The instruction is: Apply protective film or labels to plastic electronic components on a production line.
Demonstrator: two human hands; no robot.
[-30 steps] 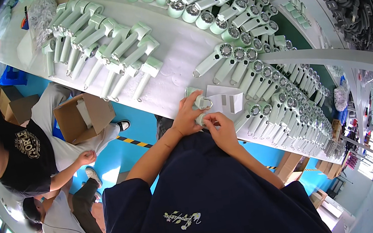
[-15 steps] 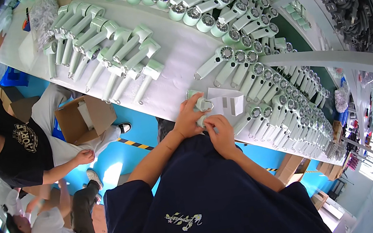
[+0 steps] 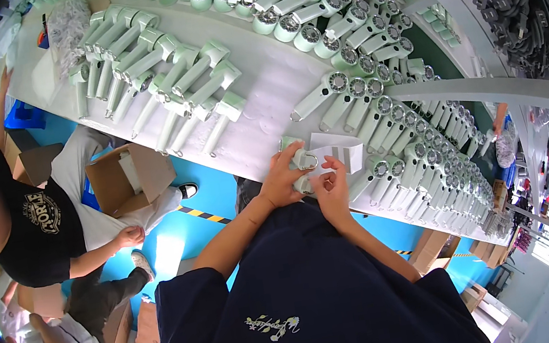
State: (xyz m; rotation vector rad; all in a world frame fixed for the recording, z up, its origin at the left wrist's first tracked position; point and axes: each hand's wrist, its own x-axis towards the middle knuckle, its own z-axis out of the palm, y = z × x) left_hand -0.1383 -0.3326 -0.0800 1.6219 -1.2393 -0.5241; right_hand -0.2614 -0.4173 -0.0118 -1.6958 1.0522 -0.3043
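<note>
My left hand [image 3: 281, 179] is closed around a pale green handheld device [image 3: 305, 160] with a rounded head, shaped like a small fan or hair dryer. A shiny ring shows on it, and its lower part is hidden by my fingers. My right hand [image 3: 331, 190] is just to the right, its fingers curled together in a pinch; anything between them is too small to name. Behind both hands, a white folded card insert [image 3: 350, 154] stands on the white table [image 3: 263, 120]. Similar green devices [image 3: 314, 103] lie beyond it in rows.
More green devices [image 3: 207, 75] lie in a group at the left. A grey rail [image 3: 488, 84] crosses over the table at right, below a bundle of dark cords [image 3: 513, 8]. Co-workers sit at left, near an open cardboard box [image 3: 131, 182].
My right hand has lifted slightly and drawn away from the device, its fingers now raised. The left hand keeps its hold. At lower left, a co-worker has bent lower.
</note>
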